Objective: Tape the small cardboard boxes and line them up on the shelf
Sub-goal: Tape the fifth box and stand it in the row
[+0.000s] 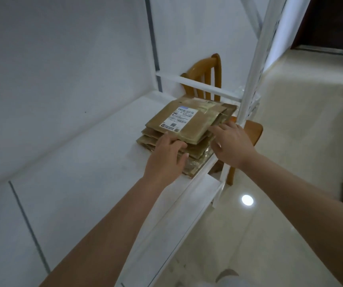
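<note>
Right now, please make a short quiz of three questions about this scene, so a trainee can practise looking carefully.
1. True or false: the flattened cardboard boxes lie stacked on the white shelf.
2. What is stuck on the top box? A) a white printed label B) a red ribbon C) a metal clip
3. What furniture stands behind the shelf frame?

Key
1. True; the stack sits near the shelf's right end.
2. A; the label.
3. A wooden chair. The left hand and right hand both touch the stack.
</note>
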The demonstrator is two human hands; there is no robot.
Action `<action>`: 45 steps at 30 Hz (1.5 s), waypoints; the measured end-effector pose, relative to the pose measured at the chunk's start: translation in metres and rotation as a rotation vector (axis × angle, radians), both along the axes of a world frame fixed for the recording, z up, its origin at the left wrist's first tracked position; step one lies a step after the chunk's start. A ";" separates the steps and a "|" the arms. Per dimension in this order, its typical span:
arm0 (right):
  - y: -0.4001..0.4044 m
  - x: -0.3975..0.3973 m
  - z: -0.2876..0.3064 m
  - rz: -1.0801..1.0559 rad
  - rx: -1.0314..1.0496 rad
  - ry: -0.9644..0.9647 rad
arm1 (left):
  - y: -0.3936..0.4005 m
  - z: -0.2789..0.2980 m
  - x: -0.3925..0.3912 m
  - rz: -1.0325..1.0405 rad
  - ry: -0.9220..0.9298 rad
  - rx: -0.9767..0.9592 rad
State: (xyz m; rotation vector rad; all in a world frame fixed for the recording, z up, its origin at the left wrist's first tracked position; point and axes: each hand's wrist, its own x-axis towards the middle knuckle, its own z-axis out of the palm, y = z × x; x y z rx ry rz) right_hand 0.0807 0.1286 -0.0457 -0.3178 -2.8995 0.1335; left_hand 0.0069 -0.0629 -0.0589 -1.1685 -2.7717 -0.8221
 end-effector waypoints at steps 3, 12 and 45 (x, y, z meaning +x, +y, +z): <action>0.025 -0.039 -0.001 0.037 -0.014 0.031 | 0.018 0.001 -0.022 0.094 0.021 0.000; 0.108 -0.135 0.004 0.235 -0.007 -0.031 | 0.082 -0.001 -0.065 0.483 0.023 -0.082; 0.149 -0.211 0.001 0.192 -0.523 -0.085 | 0.141 0.012 -0.054 0.924 -0.160 0.339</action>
